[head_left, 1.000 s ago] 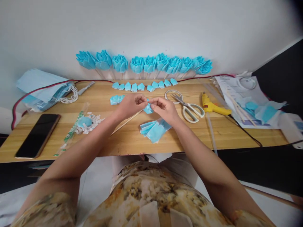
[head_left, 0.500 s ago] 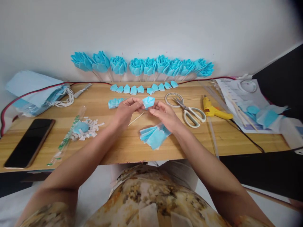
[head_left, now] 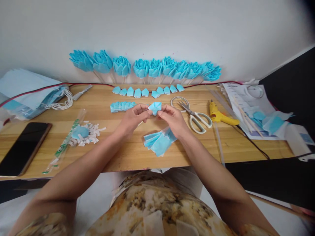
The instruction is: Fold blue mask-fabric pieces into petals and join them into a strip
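Both my hands meet over the middle of the wooden table (head_left: 123, 154) and pinch one small folded blue petal (head_left: 155, 107) between them. My left hand (head_left: 134, 117) grips its left side with curled fingers. My right hand (head_left: 172, 118) holds its right side with thumb and fingertips. Just under my right hand lies a loose stack of blue cut pieces (head_left: 158, 140). A short row of folded blue petals (head_left: 121, 106) lies left of my left hand, and a longer row of folded petals (head_left: 147, 91) sits further back.
Several blue flowers on sticks (head_left: 145, 67) lean on the wall. White-handled scissors (head_left: 197, 115), a tape ring (head_left: 179, 101) and a yellow glue gun (head_left: 221, 116) lie right. A phone (head_left: 23, 147), white scraps (head_left: 85, 133) and a face-mask pack (head_left: 31, 98) lie left.
The blue petal has been lifted and turned up between my fingertips. The thin wooden stick seen under my left hand a second ago no longer shows.
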### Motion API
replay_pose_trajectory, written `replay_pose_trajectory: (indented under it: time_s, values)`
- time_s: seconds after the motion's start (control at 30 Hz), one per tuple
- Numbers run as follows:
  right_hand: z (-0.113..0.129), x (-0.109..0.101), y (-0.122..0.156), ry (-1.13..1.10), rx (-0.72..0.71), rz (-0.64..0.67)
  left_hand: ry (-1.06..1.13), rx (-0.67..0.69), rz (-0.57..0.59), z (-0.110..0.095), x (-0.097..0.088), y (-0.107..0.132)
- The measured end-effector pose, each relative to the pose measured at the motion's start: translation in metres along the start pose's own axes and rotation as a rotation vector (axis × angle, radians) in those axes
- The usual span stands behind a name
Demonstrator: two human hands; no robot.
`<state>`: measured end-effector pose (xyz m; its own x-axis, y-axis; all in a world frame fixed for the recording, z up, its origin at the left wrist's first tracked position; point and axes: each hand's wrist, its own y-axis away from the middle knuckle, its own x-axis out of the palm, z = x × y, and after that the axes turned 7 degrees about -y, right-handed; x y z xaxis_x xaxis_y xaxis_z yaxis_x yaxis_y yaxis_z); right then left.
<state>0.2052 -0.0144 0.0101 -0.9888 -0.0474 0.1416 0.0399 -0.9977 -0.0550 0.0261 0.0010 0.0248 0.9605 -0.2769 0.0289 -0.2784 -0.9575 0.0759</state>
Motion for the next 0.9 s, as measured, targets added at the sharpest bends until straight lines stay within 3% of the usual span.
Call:
replay_pose_trajectory:
  time_s: [0.27,0.43,0.57,0.7,0.8,0.9]
  values:
    - [0.005,-0.012,-0.006,-0.009,0.000,-0.007,-0.152,0.029,-0.030,0.000,-0.001,0.001]
    - [0.014,-0.014,-0.012,0.143,-0.125,0.005,-0.178,0.076,0.002,-0.001,0.000,0.002]
    - [0.036,-0.018,-0.019,0.305,-0.225,0.053,-0.263,0.132,-0.019,0.002,-0.004,0.000]
    - [0.055,-0.039,-0.026,0.399,-0.253,-0.049,-0.579,0.248,-0.096,0.008,-0.014,-0.006]
    - [0.056,-0.056,-0.028,0.477,-0.208,-0.014,-0.944,0.381,-0.021,0.012,-0.017,-0.008]
    - [0.050,-0.065,-0.029,0.500,-0.135,0.070,-1.225,0.395,0.050,0.013,-0.014,-0.010]
